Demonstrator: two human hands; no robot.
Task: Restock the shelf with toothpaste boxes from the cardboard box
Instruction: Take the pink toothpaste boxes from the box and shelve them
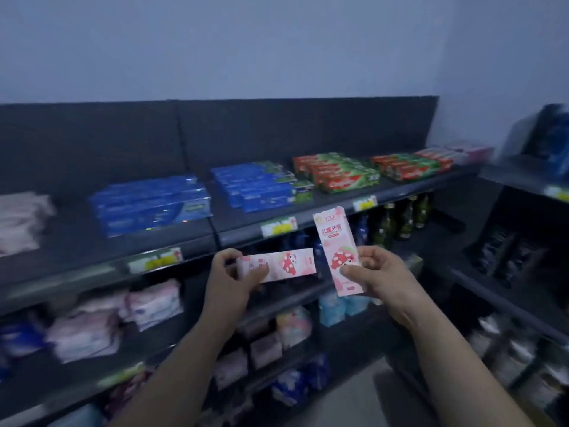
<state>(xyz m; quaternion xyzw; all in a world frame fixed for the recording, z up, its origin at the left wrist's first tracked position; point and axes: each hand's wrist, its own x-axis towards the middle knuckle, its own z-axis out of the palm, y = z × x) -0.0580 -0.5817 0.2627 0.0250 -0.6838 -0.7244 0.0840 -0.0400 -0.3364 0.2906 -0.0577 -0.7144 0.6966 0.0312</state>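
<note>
One level box (pixel 286 265) pinched by the left hand (pixel 228 280), one upright box (pixel 334 238) by the right hand (pixel 374 272), before the shelf's (pixel 74 245) front edge; grey wall (pixel 246 47) behind.

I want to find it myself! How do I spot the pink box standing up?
Look below the dark top shelf, in front of the person. Their right hand pinches a pink strawberry box. It stands upright, while the left hand holds a matching box sideways.

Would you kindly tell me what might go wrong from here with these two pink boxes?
The left hand pinches the flat pink box by one end only, so it might tip or drop. The upright pink box in the right hand could knock the loosely stacked blue boxes when it reaches the shelf.
</note>
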